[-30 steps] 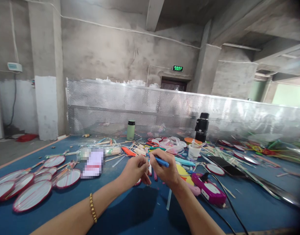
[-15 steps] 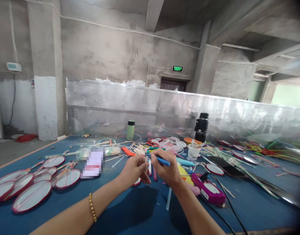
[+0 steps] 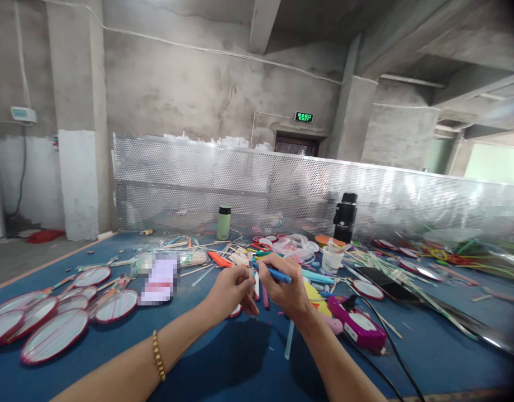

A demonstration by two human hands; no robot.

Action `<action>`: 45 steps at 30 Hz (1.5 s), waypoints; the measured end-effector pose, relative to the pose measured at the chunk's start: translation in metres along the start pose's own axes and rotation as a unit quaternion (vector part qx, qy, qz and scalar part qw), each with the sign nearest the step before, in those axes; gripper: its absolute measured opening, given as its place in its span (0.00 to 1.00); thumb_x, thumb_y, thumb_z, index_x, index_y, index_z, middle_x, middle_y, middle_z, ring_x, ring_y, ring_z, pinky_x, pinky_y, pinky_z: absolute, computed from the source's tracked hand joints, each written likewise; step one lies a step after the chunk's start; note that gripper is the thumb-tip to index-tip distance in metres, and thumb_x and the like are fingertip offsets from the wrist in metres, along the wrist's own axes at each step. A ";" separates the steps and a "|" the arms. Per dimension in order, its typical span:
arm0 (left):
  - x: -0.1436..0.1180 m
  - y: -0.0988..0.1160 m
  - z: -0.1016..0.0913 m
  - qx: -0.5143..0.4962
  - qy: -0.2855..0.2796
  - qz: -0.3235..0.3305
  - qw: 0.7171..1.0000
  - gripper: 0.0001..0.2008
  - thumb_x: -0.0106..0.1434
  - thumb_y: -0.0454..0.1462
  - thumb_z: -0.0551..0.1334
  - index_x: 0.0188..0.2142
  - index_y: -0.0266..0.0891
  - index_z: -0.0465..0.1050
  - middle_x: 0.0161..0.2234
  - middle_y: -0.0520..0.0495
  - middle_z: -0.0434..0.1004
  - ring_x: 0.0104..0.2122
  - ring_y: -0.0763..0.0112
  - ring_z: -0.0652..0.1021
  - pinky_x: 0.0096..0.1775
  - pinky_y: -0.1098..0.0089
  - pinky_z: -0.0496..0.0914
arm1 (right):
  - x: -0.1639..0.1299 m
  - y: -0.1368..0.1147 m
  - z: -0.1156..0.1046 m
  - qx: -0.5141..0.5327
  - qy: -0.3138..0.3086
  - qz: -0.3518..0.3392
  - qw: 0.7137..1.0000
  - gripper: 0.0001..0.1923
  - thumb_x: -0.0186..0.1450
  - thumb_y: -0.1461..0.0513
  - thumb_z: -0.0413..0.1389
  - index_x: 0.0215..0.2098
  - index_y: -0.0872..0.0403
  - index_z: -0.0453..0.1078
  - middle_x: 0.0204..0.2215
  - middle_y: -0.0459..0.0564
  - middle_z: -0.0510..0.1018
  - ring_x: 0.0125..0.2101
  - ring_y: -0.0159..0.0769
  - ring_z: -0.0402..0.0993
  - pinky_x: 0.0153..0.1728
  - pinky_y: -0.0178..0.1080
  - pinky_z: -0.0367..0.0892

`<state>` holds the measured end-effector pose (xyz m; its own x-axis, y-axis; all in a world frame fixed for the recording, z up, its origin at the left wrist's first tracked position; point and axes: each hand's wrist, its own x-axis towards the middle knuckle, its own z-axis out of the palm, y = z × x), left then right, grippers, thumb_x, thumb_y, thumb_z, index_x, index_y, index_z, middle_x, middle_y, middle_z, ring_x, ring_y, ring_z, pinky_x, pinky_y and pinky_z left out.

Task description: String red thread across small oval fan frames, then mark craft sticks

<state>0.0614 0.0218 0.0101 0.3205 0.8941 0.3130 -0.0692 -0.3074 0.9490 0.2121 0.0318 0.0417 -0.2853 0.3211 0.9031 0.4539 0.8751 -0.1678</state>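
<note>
The blue table (image 3: 223, 363) spreads under me, with a heap of red-rimmed round fans (image 3: 56, 321) at my nine o'clock and a magenta tool (image 3: 360, 326) at my three o'clock. Above the table's middle at twelve o'clock, my left hand (image 3: 232, 290) pinches a thin upright stick (image 3: 250, 262). Just beside it, my right hand (image 3: 284, 287) is closed on a blue pen-like tool (image 3: 277, 274) whose tip meets that stick.

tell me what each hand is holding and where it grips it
The right hand holds a blue pen-like tool around its middle, the blue end sticking out to the right. The left hand pinches a thin stick near its lower end.
</note>
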 end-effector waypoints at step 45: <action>0.002 -0.002 0.001 -0.009 0.005 -0.008 1.000 0.16 0.54 0.48 0.64 0.25 0.39 0.62 0.16 0.54 0.71 0.16 0.67 0.78 0.18 0.74 0.69 | -0.004 0.003 0.001 0.026 -0.031 0.003 0.999 0.08 0.63 0.68 0.51 0.26 0.54 0.67 0.21 0.43 0.71 0.23 0.28 0.65 0.27 0.31 0.59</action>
<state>0.0633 0.0241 0.0087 0.3132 0.9020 0.2972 -0.0809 -0.2864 0.9547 0.2137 0.0333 0.0375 -0.3350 0.3473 0.8759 0.4117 0.8901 -0.1955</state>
